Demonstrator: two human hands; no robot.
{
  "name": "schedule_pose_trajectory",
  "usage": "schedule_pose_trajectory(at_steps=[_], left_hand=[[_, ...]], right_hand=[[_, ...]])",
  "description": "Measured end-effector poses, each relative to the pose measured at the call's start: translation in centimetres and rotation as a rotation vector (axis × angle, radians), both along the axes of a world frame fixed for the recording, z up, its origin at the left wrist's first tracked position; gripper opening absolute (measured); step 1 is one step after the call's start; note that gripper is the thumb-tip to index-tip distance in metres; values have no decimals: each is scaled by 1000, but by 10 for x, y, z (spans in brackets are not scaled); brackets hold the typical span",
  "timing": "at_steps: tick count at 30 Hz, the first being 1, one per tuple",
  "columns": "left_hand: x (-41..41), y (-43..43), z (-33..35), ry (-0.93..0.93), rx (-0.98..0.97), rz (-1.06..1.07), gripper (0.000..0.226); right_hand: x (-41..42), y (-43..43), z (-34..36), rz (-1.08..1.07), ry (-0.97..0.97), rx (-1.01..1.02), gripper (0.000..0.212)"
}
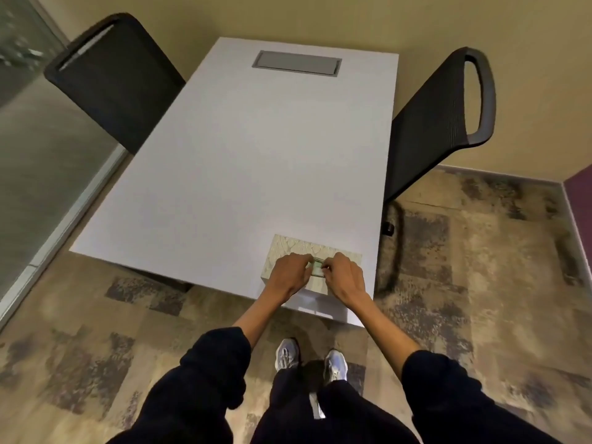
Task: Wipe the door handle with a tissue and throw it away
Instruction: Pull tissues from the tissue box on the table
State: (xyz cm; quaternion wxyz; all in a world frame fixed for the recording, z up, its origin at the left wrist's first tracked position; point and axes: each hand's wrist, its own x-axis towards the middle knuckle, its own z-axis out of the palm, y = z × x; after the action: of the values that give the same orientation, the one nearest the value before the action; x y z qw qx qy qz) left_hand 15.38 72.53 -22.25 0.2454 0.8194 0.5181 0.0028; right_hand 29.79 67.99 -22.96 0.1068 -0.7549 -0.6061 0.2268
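dark fabric sleeves fill the bottom of the view, pushed up to the forearms, with the person's pale sneakers (310,360) between them on a mottled brown and grey carpet (448,283). just beyond, both bare arms reach forward to a tissue box (290,248), pale with a scaly pattern, that sits at the near right corner of a white table (230,161), close to the edge and so within easy reach of someone standing.

the left hand (290,272) and the right hand (344,277) meet over the opening in the top of the box. the fingers of each hand are curled in and pinched close together at the slot, where a small pale greenish bit of tissue (317,268) shows between them. both hands appear to be working the sheet free, probably one teasing it up while the other steadies it, though it is too small to tell which fingers actually grip it. no whole sheet is out yet, so the task looks to be at its very start.

farther off, the tabletop is bare but for a grey cable hatch (297,63) near the far end. a black chair (118,78) stands at the far left and another black mesh chair (448,116) at the right. a glass partition (28,123) runs along the left. no door handle or bin is in view.
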Motion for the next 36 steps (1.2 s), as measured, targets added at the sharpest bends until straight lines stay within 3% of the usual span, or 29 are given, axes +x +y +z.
schedule_pose_trajectory(at_steps=[10,18,26,36], left_hand=[[-5,20,-8,-18,-65,-136,30],[-7,31,-13,-58,-89,-178,26],[-6,33,-17,-78,-104,-183,26],[-5,33,-23,-32,-40,-196,30]], right_hand=[[-9,18,2,64,-213,-128,16],[-15,24,-6,140,-309,-117,16],[-10,22,-5,211,-239,-133,5],[-6,5,-9,-17,55,-20,3]])
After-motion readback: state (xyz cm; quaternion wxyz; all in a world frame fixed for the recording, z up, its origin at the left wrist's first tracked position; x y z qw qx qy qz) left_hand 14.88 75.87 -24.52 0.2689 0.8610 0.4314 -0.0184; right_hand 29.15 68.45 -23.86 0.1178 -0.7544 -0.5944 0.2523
